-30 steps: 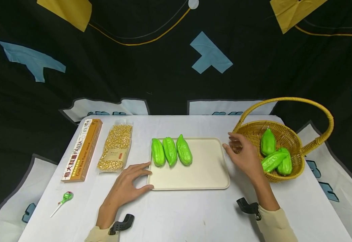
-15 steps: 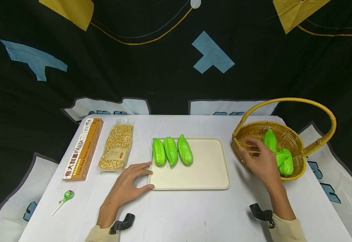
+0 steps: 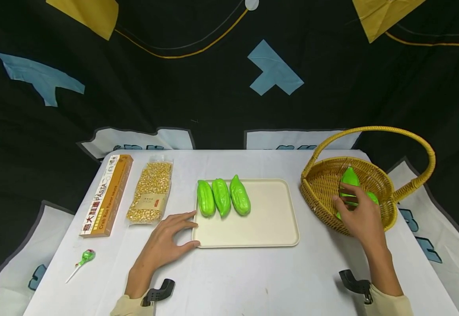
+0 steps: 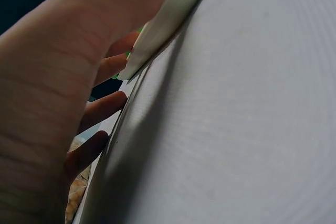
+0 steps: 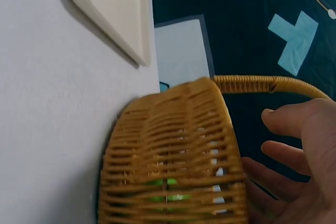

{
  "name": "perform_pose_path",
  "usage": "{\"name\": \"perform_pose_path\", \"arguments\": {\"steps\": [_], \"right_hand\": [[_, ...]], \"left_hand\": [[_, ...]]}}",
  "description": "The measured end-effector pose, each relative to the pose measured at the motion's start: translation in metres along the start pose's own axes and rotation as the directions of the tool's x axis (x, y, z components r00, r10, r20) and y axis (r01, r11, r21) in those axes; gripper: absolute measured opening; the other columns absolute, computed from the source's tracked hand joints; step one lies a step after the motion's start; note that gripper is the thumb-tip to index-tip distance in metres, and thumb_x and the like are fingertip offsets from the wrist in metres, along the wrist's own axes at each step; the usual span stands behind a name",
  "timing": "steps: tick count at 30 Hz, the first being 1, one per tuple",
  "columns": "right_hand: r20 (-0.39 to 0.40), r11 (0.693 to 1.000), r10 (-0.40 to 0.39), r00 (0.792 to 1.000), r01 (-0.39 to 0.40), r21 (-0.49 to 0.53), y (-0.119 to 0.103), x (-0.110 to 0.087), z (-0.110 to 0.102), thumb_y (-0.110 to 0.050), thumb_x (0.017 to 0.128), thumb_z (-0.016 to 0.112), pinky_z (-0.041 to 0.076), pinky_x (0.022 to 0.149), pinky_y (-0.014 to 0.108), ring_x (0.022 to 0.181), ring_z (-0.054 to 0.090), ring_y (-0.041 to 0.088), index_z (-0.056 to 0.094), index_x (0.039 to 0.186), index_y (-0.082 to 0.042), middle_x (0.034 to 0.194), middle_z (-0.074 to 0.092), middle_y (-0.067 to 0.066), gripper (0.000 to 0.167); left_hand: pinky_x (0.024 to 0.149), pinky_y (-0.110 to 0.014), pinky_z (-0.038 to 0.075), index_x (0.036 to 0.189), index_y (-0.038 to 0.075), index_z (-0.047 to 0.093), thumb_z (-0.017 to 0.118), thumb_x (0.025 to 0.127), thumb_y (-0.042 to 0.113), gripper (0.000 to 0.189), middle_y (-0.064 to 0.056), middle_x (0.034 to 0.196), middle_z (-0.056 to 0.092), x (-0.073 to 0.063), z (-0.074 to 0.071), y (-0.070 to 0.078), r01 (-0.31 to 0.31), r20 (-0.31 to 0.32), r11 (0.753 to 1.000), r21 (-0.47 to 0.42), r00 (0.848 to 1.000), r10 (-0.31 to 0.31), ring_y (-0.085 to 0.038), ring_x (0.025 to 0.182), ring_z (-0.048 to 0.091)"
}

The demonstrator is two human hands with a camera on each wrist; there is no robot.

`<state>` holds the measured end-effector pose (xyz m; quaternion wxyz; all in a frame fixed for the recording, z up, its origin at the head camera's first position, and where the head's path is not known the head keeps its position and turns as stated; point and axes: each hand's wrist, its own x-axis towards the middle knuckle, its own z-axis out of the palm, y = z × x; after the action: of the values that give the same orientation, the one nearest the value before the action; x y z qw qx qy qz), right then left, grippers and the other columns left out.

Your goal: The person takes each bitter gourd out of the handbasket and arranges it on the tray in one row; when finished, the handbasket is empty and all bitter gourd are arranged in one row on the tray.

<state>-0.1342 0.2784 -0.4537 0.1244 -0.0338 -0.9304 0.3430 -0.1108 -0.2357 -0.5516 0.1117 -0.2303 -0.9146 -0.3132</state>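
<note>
Three shiny green, ridged, pointed vegetables [image 3: 221, 198] lie side by side on the left part of a cream tray [image 3: 270, 219]. My left hand [image 3: 166, 241] touches the tray's left edge, thumb near its front corner; the left wrist view shows the fingers [image 4: 107, 106] spread along that side. My right hand [image 3: 360, 217] is over the wicker basket [image 3: 318, 204], thumb and fingers apart. Below it are more of these green vegetables [image 3: 349, 175], partly hidden by the hand. Nothing shows between the right fingers [image 5: 286, 156] in the right wrist view.
Left of the tray lie a bag of corn kernels [image 3: 150, 191], a pasta box [image 3: 107, 197] and a lollipop [image 3: 85, 258] on the white tablecloth [image 3: 229, 281]. The basket's tall handle [image 3: 371, 129] arches over it. A black cloth [image 3: 198, 105] hangs behind.
My right hand has moved rightward from beside the tray, across the basket's left rim, to above the green vegetables in it. The left hand has stayed at the tray.
</note>
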Motion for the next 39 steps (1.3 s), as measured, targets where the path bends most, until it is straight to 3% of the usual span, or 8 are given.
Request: {"name": "perform_pose_path", "arguments": {"steps": [4, 8, 10, 11, 15, 16, 29, 39], "right_hand": [[0.005, 0.999, 0.037, 0.999, -0.037, -0.024, 0.004, -0.002, -0.005, -0.029, 0.106, 0.071, 0.064, 0.088, 0.057, 0.113, 0.071, 0.046, 0.058, 0.148, 0.0, 0.129, 0.069, 0.028, 0.053], [0.009, 0.998, 0.047, 0.999, -0.047, -0.039, 0.008, -0.003, -0.009, -0.031, 0.105, 0.072, 0.063, 0.078, 0.023, 0.113, 0.072, 0.045, 0.059, 0.148, 0.0, 0.129, 0.069, 0.027, 0.054], [0.011, 0.998, 0.049, 0.999, -0.049, -0.042, 0.009, -0.004, -0.01, -0.031, 0.105, 0.072, 0.063, 0.078, 0.021, 0.113, 0.072, 0.045, 0.059, 0.148, 0.0, 0.129, 0.069, 0.028, 0.054], [0.011, 0.998, 0.05, 0.999, -0.049, -0.043, 0.01, -0.005, -0.01, -0.03, 0.105, 0.072, 0.064, 0.079, 0.024, 0.113, 0.072, 0.046, 0.059, 0.148, 0.001, 0.129, 0.069, 0.028, 0.054], [0.018, 0.996, 0.071, 0.997, -0.07, -0.057, 0.011, -0.007, -0.013, -0.029, 0.106, 0.07, 0.064, 0.088, 0.059, 0.113, 0.071, 0.048, 0.057, 0.149, 0.002, 0.131, 0.067, 0.031, 0.055], [0.017, 0.995, 0.075, 0.997, -0.074, -0.062, 0.012, -0.008, -0.014, -0.028, 0.106, 0.07, 0.063, 0.089, 0.062, 0.113, 0.07, 0.049, 0.057, 0.149, 0.002, 0.131, 0.067, 0.031, 0.055], [-0.026, 0.971, 0.142, 0.989, -0.145, -0.192, 0.021, -0.011, -0.02, -0.026, 0.102, 0.072, 0.06, 0.077, 0.064, 0.108, 0.068, 0.052, 0.057, 0.147, 0.005, 0.13, 0.062, 0.034, 0.056], [0.005, 0.956, 0.18, 0.984, -0.174, -0.236, 0.031, -0.008, -0.016, -0.025, 0.101, 0.074, 0.049, 0.087, 0.074, 0.115, 0.054, 0.054, 0.056, 0.147, 0.008, 0.132, 0.055, 0.037, 0.059]], "left_hand": [[0.115, -0.053, 0.048, 0.12, 0.023, 0.08, 0.096, 0.079, 0.041, 0.048, 0.002, 0.152, 0.065, 0.0, -0.001, 0.0, 0.004, 0.001, 1.0, 0.008, 1.0, -0.004, -0.028, 0.137, 0.061], [0.115, -0.053, 0.048, 0.12, 0.023, 0.08, 0.096, 0.08, 0.041, 0.047, 0.002, 0.152, 0.064, 0.0, -0.002, 0.0, 0.003, 0.002, 1.0, 0.012, 1.0, -0.003, -0.028, 0.137, 0.061], [0.115, -0.053, 0.048, 0.12, 0.023, 0.08, 0.096, 0.079, 0.041, 0.047, 0.001, 0.152, 0.065, 0.001, -0.002, 0.0, 0.002, 0.0, 1.0, 0.011, 1.0, -0.002, -0.028, 0.137, 0.061], [0.115, -0.053, 0.048, 0.12, 0.022, 0.08, 0.096, 0.079, 0.041, 0.047, 0.001, 0.152, 0.064, 0.001, -0.002, 0.001, 0.002, 0.0, 1.0, 0.01, 1.0, -0.002, -0.028, 0.137, 0.061], [0.115, -0.053, 0.048, 0.12, 0.022, 0.08, 0.096, 0.079, 0.04, 0.047, 0.001, 0.152, 0.065, 0.001, -0.003, 0.001, 0.003, -0.002, 1.0, 0.007, 1.0, -0.003, -0.029, 0.137, 0.061], [0.115, -0.053, 0.048, 0.12, 0.022, 0.08, 0.096, 0.079, 0.04, 0.047, 0.001, 0.152, 0.065, 0.001, -0.003, 0.002, 0.004, -0.001, 1.0, 0.006, 1.0, -0.004, -0.029, 0.137, 0.061], [0.115, -0.054, 0.048, 0.12, 0.022, 0.08, 0.096, 0.079, 0.04, 0.047, 0.003, 0.153, 0.064, 0.002, -0.003, 0.001, 0.014, 0.003, 1.0, 0.003, 1.0, -0.014, -0.029, 0.137, 0.061], [0.115, -0.054, 0.047, 0.121, 0.023, 0.08, 0.096, 0.079, 0.041, 0.048, 0.002, 0.153, 0.064, 0.0, -0.001, 0.001, 0.013, 0.004, 1.0, -0.01, 1.0, -0.013, -0.029, 0.138, 0.06]]}}
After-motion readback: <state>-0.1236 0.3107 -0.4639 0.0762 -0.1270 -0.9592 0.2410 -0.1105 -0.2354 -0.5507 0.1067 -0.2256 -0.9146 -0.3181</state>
